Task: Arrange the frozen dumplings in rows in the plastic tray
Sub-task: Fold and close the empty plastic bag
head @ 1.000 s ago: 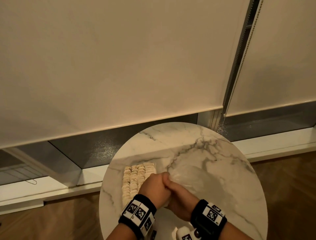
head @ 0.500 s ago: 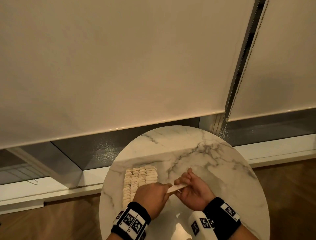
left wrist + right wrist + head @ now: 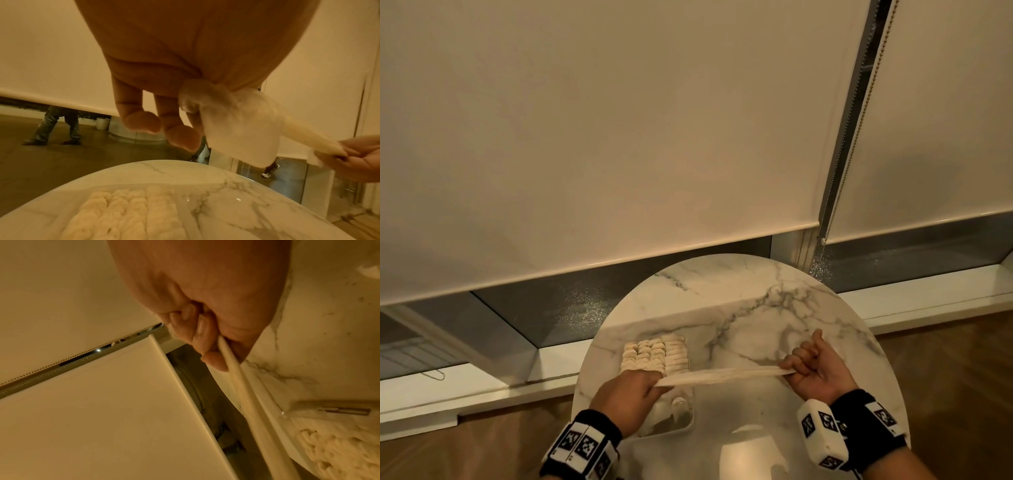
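We hold the twisted plastic bag (image 3: 726,374) taut between left hand (image 3: 631,394) and right hand (image 3: 813,371); its long axis runs left-right, above the tray (image 3: 690,359) of dumplings (image 3: 654,354) at lower centre.

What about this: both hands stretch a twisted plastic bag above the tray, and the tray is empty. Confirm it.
Wrong on one count: the tray is not empty. The head view shows rows of dumplings in it. The left hand and right hand do stretch the twisted bag above it.
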Available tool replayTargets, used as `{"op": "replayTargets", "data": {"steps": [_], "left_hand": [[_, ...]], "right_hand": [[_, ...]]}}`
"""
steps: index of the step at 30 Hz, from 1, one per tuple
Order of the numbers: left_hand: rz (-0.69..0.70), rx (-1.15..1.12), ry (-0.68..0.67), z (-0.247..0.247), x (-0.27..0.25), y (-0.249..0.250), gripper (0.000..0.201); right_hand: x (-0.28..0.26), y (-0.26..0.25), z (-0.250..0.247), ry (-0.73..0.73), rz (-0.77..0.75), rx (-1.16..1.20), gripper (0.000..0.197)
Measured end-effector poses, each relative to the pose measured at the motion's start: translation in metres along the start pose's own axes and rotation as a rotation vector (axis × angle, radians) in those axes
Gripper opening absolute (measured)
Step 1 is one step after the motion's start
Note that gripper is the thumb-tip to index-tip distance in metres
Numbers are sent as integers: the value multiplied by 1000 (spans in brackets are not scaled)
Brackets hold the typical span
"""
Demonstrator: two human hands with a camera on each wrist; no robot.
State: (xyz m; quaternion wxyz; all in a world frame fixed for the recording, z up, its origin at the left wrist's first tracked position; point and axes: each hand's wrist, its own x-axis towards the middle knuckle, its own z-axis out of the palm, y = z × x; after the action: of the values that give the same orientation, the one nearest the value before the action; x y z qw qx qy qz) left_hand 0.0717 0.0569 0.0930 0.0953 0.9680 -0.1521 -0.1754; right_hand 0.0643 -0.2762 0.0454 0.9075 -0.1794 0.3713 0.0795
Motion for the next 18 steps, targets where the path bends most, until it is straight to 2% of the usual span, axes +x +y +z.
{"op": "replayTargets", "data": {"steps": [4, 7, 9, 11, 12, 14, 16, 17, 18], "left_hand": [[-28, -123, 8, -2, 9, -18, 36], [-101, -362, 62, 0, 12, -31, 24], [-224, -646, 226, 5, 14, -36, 22], [-444, -958, 350, 11, 18, -27, 32], [-562, -1109, 320, 16, 19, -17, 45], [-722, -1376, 79, 26, 18, 11, 85], [-695, -1467, -261, 38, 16, 40, 119], [-651, -1482, -403, 44, 16, 54, 128], [-607, -1529, -488, 50, 17, 66, 129]], "right_hand": [[-2, -8, 2, -6, -39, 16, 71], [-4, -10, 1, -23, -75, 28, 68], [-7, -8, 4, -47, -124, 53, 64], [-11, -3, 12, -90, -176, 87, 62], [-12, 0, 17, -113, -199, 105, 61], [-13, 5, 27, -158, -239, 141, 59], [-13, 10, 36, -190, -257, 165, 56], [-13, 14, 39, -203, -254, 168, 55], [-13, 20, 41, -216, -243, 163, 55]]}}
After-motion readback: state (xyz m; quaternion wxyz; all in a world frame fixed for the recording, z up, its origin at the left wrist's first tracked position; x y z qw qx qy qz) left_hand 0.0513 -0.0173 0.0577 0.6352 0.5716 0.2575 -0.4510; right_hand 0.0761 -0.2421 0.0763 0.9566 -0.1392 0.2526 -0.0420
